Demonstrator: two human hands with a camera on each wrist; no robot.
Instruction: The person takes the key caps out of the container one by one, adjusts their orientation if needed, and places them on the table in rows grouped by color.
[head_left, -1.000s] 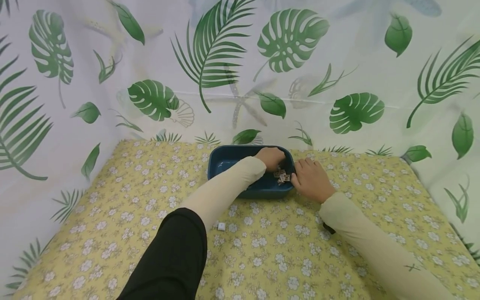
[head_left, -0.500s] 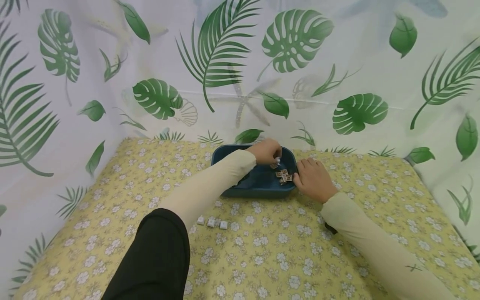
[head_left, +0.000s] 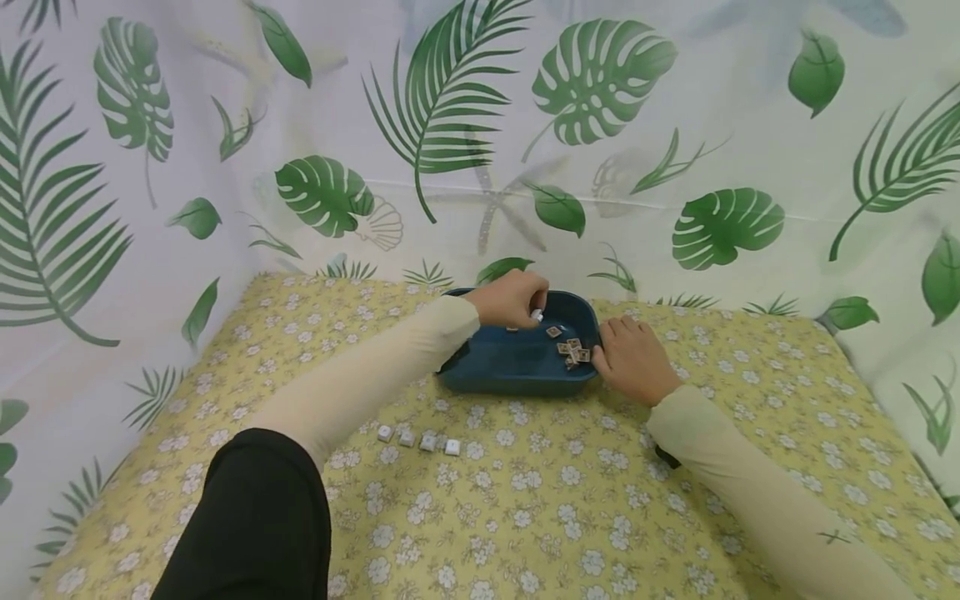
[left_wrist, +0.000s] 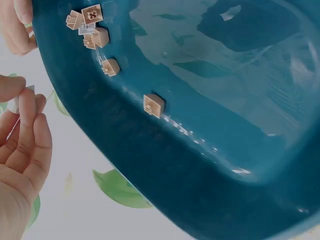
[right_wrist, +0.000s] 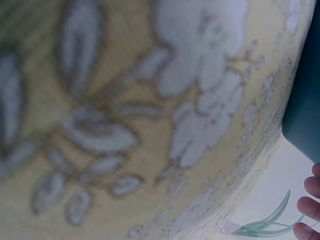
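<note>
Over the twelve o'clock side of a glossy, round-cornered blue plastic tub [head_left: 517, 387], the left hand [head_left: 513, 298] pinches a small white keycap [head_left: 537, 316] between thumb and fingers. The right hand [head_left: 637, 360] rests with relaxed fingers against the tub's three o'clock end. Inside, hollow beige keycaps [left_wrist: 154, 105] show stemmed undersides, several clustered toward three o'clock. Four squarish white keycaps [head_left: 428, 442] form a row between seven and eight o'clock from the tub, on the counter's yellow floral cloth [head_left: 540, 508].
</note>
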